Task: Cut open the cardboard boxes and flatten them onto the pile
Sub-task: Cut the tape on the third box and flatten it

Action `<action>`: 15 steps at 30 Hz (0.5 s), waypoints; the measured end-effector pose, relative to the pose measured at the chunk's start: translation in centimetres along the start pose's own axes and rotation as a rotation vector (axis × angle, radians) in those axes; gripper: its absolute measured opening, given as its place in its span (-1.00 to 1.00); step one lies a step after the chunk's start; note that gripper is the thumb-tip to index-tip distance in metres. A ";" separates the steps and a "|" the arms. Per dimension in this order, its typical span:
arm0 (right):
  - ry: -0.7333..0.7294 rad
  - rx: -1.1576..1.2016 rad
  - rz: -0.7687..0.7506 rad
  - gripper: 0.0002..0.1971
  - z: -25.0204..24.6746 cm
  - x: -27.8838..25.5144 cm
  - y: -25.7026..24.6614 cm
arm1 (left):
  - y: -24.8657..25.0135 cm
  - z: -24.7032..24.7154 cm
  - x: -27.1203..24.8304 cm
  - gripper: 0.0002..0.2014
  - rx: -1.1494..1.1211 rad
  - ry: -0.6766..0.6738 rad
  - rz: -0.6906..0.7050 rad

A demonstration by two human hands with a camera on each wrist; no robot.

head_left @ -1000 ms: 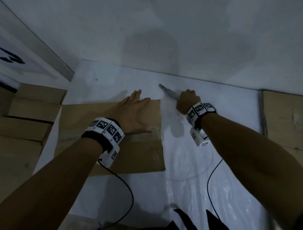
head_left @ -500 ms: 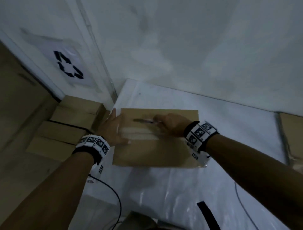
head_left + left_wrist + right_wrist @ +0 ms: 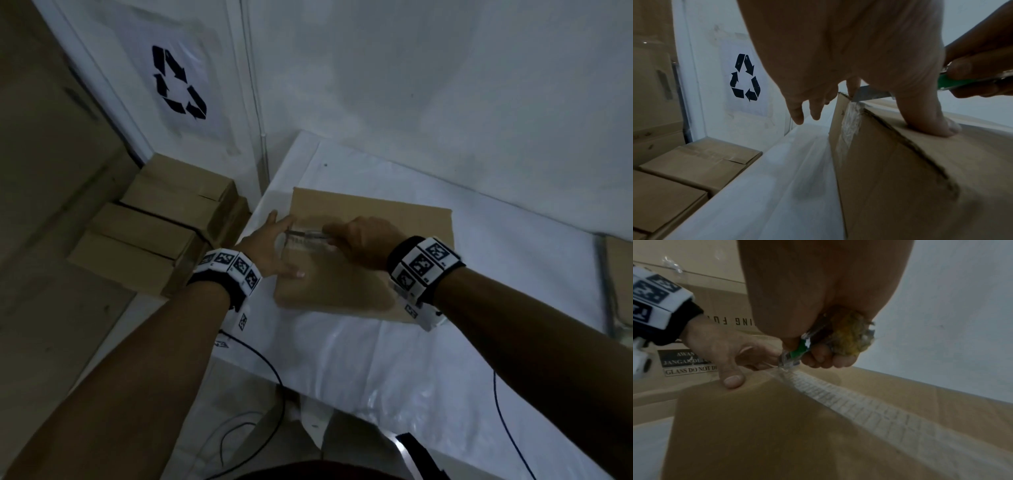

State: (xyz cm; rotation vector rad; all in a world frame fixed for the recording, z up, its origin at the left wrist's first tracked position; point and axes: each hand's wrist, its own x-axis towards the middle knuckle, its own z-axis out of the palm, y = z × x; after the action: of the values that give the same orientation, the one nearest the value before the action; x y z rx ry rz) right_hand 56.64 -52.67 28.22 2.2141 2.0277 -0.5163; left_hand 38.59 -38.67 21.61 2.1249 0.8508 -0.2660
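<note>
A brown cardboard box (image 3: 376,284) (image 3: 900,178) (image 3: 777,426) sits on the white-covered table (image 3: 376,377). Clear tape (image 3: 301,243) (image 3: 859,399) runs along its top seam. My left hand (image 3: 279,245) (image 3: 838,48) (image 3: 721,344) steadies the box's left end, thumb pressed on top and fingers straight down past the side. My right hand (image 3: 346,236) (image 3: 818,280) grips a green-handled utility knife (image 3: 308,235) (image 3: 953,82) (image 3: 797,348). Its blade lies on the tape at the seam's left end, close to my left hand.
Closed cardboard boxes (image 3: 164,233) (image 3: 701,159) are stacked on the floor left of the table, below a recycling sign (image 3: 180,84) on the wall. More cardboard (image 3: 620,274) lies at the table's right edge. Cables (image 3: 267,370) hang off the front. A large labelled carton (image 3: 690,363) stands behind.
My right hand brought the knife from the bare table beyond the box onto the tape seam. My left hand slid from flat on the box top to its left end.
</note>
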 end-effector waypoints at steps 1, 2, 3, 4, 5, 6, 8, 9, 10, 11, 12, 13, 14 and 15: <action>0.001 -0.009 -0.005 -0.62 0.0 -0.1 0.0 | 0.0 0.0 0.0 0.22 0.003 -0.002 -0.004; 0.001 -0.014 -0.009 -0.62 0.1 -0.2 0.0 | 0.1 0.0 0.1 0.22 0.002 -0.002 -0.009; 0.003 -0.015 -0.011 -0.62 0.2 -0.2 0.0 | 0.2 0.0 0.0 0.22 -0.001 0.000 -0.015; 0.002 -0.018 -0.007 -0.62 0.3 0.0 0.1 | 0.3 0.1 0.1 0.23 0.000 0.002 -0.023; 0.001 -0.026 -0.004 -0.62 0.3 0.2 0.3 | 0.4 0.1 0.0 0.23 0.009 0.005 -0.031; 0.002 -0.041 -0.002 -0.62 0.3 0.4 0.5 | 0.6 0.1 0.0 0.24 0.025 0.007 -0.040; 0.012 -0.076 -0.006 -0.64 0.2 0.6 0.8 | 0.8 0.2 0.0 0.24 0.058 0.015 -0.053; 0.017 -0.084 -0.008 -0.64 0.2 0.6 0.9 | 0.9 0.3 0.0 0.25 0.062 0.018 -0.059; 0.017 -0.083 -0.007 -0.64 0.2 0.4 1.0 | 1.1 0.3 0.0 0.25 0.066 0.017 -0.065; 0.016 -0.081 -0.005 -0.65 0.2 0.2 1.1 | 1.2 0.3 0.0 0.25 0.075 0.013 -0.071; 0.016 -0.086 -0.004 -0.66 0.1 0.0 1.2 | 1.4 0.3 0.0 0.25 0.088 0.006 -0.081; 0.020 -0.100 -0.008 -0.68 -0.1 -0.2 1.4 | 1.6 0.3 -0.1 0.24 0.098 -0.001 -0.094; 0.023 -0.120 -0.012 -0.69 -0.3 -0.4 1.6 | 1.8 0.2 -0.1 0.24 0.101 -0.005 -0.108; 0.024 -0.144 -0.019 -0.70 -0.6 -0.7 1.9 | 1.9 0.2 0.0 0.24 0.102 -0.007 -0.120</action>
State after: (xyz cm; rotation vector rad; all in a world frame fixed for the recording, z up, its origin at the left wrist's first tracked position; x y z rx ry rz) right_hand 58.58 -53.39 28.71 2.1298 2.0298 -0.3355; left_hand 39.85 -39.68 22.66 2.1684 0.9812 -0.3859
